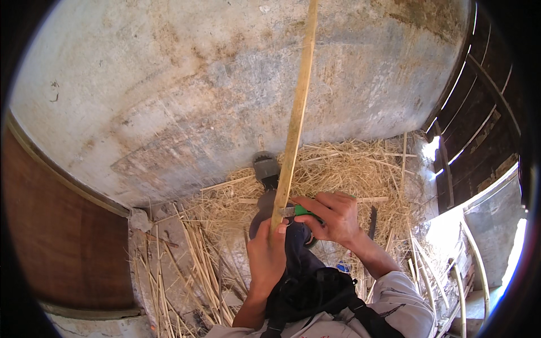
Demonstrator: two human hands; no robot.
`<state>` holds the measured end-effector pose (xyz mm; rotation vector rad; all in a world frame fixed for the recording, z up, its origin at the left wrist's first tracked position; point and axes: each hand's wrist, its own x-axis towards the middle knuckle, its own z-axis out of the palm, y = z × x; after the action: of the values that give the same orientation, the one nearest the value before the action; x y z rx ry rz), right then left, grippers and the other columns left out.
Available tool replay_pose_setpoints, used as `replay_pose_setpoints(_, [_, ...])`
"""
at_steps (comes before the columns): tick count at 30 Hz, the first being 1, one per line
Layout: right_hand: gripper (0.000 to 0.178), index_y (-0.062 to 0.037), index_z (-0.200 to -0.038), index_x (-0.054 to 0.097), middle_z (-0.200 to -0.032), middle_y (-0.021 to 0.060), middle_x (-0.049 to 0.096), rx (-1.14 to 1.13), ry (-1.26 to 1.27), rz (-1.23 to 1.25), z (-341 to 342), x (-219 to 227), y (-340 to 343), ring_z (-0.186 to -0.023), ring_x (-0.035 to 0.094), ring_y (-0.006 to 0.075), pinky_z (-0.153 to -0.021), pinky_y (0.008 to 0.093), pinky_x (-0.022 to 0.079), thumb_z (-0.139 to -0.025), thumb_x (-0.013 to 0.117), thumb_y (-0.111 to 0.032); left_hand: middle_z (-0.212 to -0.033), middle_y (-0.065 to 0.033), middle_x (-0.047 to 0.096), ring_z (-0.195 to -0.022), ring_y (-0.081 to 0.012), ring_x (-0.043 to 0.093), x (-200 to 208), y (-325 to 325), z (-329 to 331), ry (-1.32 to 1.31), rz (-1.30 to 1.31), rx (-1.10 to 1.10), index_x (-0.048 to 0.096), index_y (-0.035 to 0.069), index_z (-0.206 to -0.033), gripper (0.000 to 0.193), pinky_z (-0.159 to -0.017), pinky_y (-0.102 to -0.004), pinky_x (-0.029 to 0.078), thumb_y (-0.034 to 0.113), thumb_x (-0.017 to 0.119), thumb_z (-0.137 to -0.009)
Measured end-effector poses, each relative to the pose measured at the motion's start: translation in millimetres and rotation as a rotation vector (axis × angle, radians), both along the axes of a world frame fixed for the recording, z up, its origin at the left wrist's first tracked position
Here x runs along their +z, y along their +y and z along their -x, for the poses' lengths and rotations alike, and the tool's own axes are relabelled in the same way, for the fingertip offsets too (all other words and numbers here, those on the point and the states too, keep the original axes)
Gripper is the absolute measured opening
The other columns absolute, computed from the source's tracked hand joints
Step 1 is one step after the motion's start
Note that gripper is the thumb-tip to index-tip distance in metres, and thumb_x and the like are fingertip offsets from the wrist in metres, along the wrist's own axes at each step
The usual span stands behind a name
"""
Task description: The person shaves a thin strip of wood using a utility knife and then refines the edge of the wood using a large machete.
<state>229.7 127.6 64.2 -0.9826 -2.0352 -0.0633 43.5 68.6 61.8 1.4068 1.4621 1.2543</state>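
A long, pale bamboo strip (298,112) rises from my lap past the top edge of the view, leaning slightly to the right. My left hand (266,259) is closed around its lower end, thumb toward the right side. In my right hand (336,217) is a green-handled knife (303,210), gripped with the fingers curled over the handle. Its short metal blade touches or lies very close to the strip, just above my left thumb. Whether the blade has cut into the strip cannot be made out. My leg in dark trousers shows behind the strip.
Straw-like shavings (349,174) cover the floor ahead, against a stained wall (225,96). Several thin strips (197,253) lie at the left, near a brown wooden panel (67,225). Bent poles (478,259) lean at the right. A dark narrow blade-like piece (372,222) lies beside my right wrist.
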Motion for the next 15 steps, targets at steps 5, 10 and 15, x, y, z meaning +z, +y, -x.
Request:
replay_pose_setpoints(5, [0.041, -0.0201, -0.119, 0.078, -0.066, -0.0026, 0.05, -0.013, 0.005, -0.02, 4, 0, 1, -0.054, 0.055, 0.0168, -0.05, 0.0333, 0.045, -0.083, 0.082, -0.038, -0.069, 0.0044, 0.049, -0.063, -0.0036, 0.042, -1, -1, 1, -0.022, -0.014, 0.02, 0.069, 0.001, -0.112, 0.026, -0.056, -0.0247, 0.03, 0.024, 0.056, -0.11])
replay_pose_setpoints(10, [0.041, -0.0194, -0.118, 0.078, -0.065, -0.0022, 0.049, -0.028, 0.028, -0.039, 11, 2, 4, -0.054, 0.055, 0.0174, -0.051, 0.0343, 0.045, -0.082, 0.083, -0.038, -0.069, 0.0049, 0.048, -0.063, -0.004, 0.04, -2, -2, 4, 0.002, -0.03, 0.044, 0.069, 0.002, -0.112, 0.026, -0.056, -0.0252, 0.03, 0.024, 0.056, -0.11])
replay_pose_setpoints(15, [0.033, -0.0167, -0.119, 0.078, -0.072, 0.0004, 0.062, -0.066, 0.088, -0.074, 12, -3, 6, -0.054, 0.056, 0.0207, -0.051, 0.0356, 0.046, -0.09, 0.078, -0.032, -0.066, 0.0083, 0.043, -0.058, 0.0006, 0.036, -5, -4, 4, -0.081, 0.0, 0.007, 0.067, 0.003, -0.108, 0.023, -0.051, -0.0224, 0.025, 0.021, 0.053, -0.111])
